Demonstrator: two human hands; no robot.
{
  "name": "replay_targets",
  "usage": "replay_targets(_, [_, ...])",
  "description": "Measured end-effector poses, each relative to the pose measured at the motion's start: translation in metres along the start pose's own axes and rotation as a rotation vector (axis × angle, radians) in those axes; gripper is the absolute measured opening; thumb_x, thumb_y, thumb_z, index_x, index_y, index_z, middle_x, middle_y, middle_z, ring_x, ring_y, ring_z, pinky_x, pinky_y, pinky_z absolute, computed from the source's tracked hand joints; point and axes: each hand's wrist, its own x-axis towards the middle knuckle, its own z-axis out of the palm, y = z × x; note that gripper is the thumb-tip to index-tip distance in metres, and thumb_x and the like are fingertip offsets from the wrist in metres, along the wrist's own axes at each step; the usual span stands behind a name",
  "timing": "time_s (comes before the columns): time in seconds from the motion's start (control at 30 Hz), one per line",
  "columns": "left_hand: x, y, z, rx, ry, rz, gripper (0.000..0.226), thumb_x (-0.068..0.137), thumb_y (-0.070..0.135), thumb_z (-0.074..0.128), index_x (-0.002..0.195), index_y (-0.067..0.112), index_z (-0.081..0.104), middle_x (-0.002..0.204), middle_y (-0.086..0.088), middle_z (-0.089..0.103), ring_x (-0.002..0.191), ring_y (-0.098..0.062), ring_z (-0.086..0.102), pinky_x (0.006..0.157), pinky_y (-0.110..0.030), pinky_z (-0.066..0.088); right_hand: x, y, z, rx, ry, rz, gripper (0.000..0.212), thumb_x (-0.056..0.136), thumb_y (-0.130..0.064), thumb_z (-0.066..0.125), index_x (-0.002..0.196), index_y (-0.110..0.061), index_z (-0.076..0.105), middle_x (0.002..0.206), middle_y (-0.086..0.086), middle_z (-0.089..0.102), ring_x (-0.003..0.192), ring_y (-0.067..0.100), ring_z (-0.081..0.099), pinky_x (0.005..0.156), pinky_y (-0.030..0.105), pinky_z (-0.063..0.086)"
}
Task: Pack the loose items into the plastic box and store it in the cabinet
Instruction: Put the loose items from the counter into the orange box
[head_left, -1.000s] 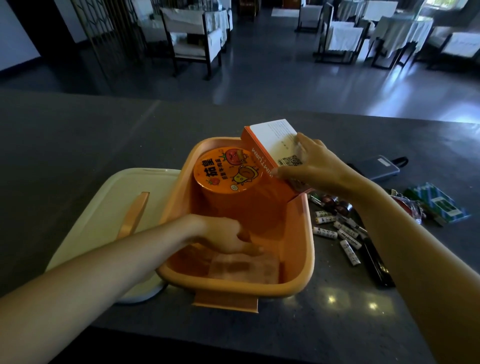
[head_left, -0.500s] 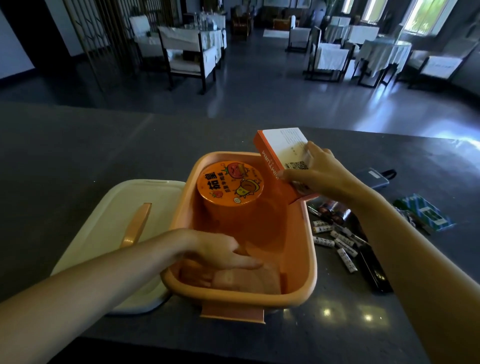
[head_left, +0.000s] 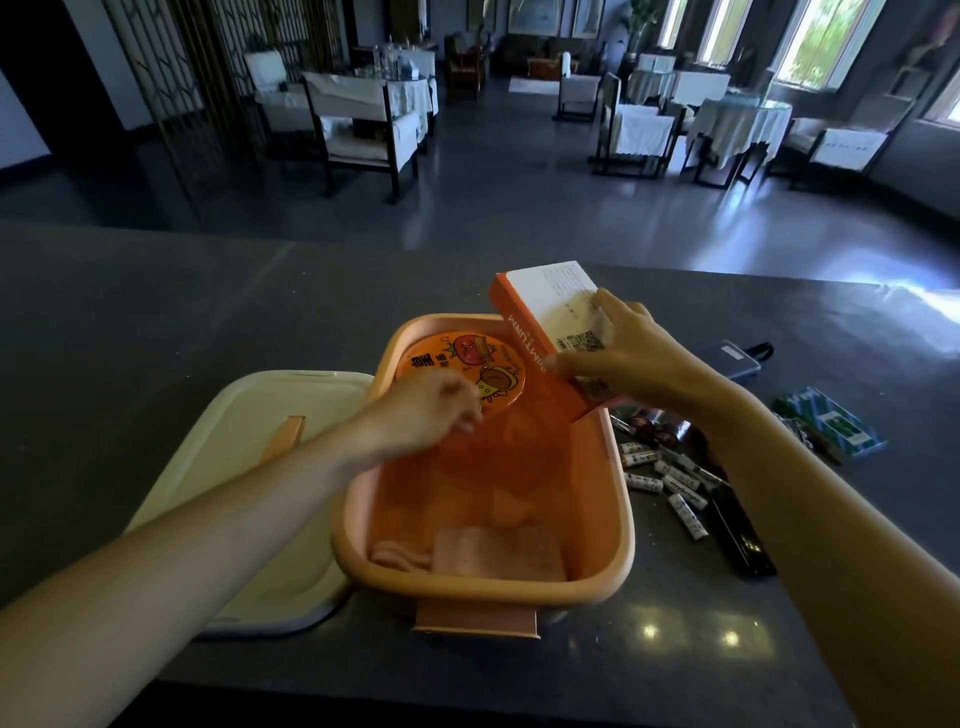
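Observation:
An orange plastic box (head_left: 621, 519) stands on the dark counter. Inside it, at the far end, sits an orange round tub with a cartoon lid (head_left: 498, 358), and pale folded pieces lie at the near end (head_left: 493, 553). My right hand (head_left: 628, 353) grips an orange and white carton (head_left: 545, 312), which stands tilted with its lower end over the box's far right rim. My left hand (head_left: 426, 410) hovers over the box beside the tub, blurred, fingers loosely curled, holding nothing that I can see.
The box's cream lid (head_left: 234, 457) with an orange handle lies left of the box. Right of the box lie several small batteries (head_left: 670, 478), a black bar (head_left: 737, 535), a grey power bank (head_left: 732, 358) and a green-blue packet (head_left: 826, 431). Beyond the counter are chairs and tables.
My left hand has lifted from the box's near bottom and moved toward the round tub. The right hand keeps hold of the carton at the rim.

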Motion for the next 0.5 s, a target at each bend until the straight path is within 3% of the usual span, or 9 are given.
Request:
replay_targets(0.07, [0.006, 0.010, -0.015, -0.202, 0.222, -0.006, 0.020, 0.096, 0.022, 0.042, 0.083, 0.017, 0.057, 0.092, -0.011, 0.067, 0.072, -0.017, 0.065, 0.068, -0.034, 0.053, -0.004, -0.004, 0.001, -0.032, -0.032, 0.004, 0.099, 0.063, -0.051, 0.075, 0.141, -0.021, 0.021, 0.129, 0.003, 0.030, 0.111, 0.024, 0.041, 0.073, 0.033, 0.053])
replay_targets(0.17, [0.010, 0.021, -0.029, -0.270, 0.301, 0.029, 0.021, 0.094, 0.035, 0.044, 0.091, 0.019, 0.057, 0.094, -0.008, 0.065, 0.078, -0.018, 0.066, 0.069, -0.035, 0.055, -0.012, -0.010, 0.007, -0.083, -0.048, 0.021, 0.099, 0.064, -0.052, 0.074, 0.141, -0.022, 0.020, 0.134, 0.006, 0.029, 0.115, 0.027, 0.040, 0.088, 0.048, 0.050])
replay_targets(0.27, [0.012, 0.032, -0.028, -0.439, 0.142, -0.057, 0.041, 0.087, 0.049, 0.051, 0.111, 0.016, 0.053, 0.102, -0.011, 0.066, 0.083, -0.019, 0.069, 0.065, -0.031, 0.057, -0.018, -0.014, 0.013, -0.108, -0.075, 0.003, 0.103, 0.064, -0.054, 0.073, 0.143, -0.025, 0.015, 0.138, 0.004, 0.026, 0.118, 0.026, 0.037, 0.090, 0.048, 0.048])
replay_targets(0.37, [0.013, 0.038, -0.017, -0.481, 0.146, -0.101, 0.046, 0.082, 0.041, 0.063, 0.118, 0.016, 0.049, 0.103, -0.008, 0.067, 0.078, -0.015, 0.069, 0.054, -0.024, 0.053, -0.022, -0.016, 0.016, -0.129, -0.092, -0.002, 0.108, 0.063, -0.055, 0.074, 0.145, -0.026, 0.009, 0.142, 0.003, 0.023, 0.122, 0.026, 0.034, 0.094, 0.049, 0.045])
replay_targets(0.43, [0.015, 0.036, -0.012, -0.460, 0.207, -0.104, 0.037, 0.082, 0.028, 0.067, 0.113, 0.016, 0.053, 0.105, -0.006, 0.067, 0.083, -0.017, 0.069, 0.062, -0.028, 0.056, -0.024, -0.015, 0.018, -0.128, -0.080, 0.001, 0.112, 0.063, -0.057, 0.072, 0.146, -0.025, 0.004, 0.147, 0.005, 0.020, 0.128, 0.028, 0.032, 0.099, 0.048, 0.042])
replay_targets(0.5, [0.014, 0.033, -0.013, -0.502, 0.199, -0.117, 0.032, 0.082, 0.018, 0.066, 0.112, 0.014, 0.055, 0.105, -0.008, 0.067, 0.086, -0.019, 0.069, 0.072, -0.033, 0.057, -0.023, -0.013, 0.017, -0.077, -0.016, 0.027, 0.109, 0.067, -0.060, 0.067, 0.147, -0.022, 0.004, 0.150, 0.007, 0.022, 0.127, 0.027, 0.038, 0.090, 0.041, 0.044])
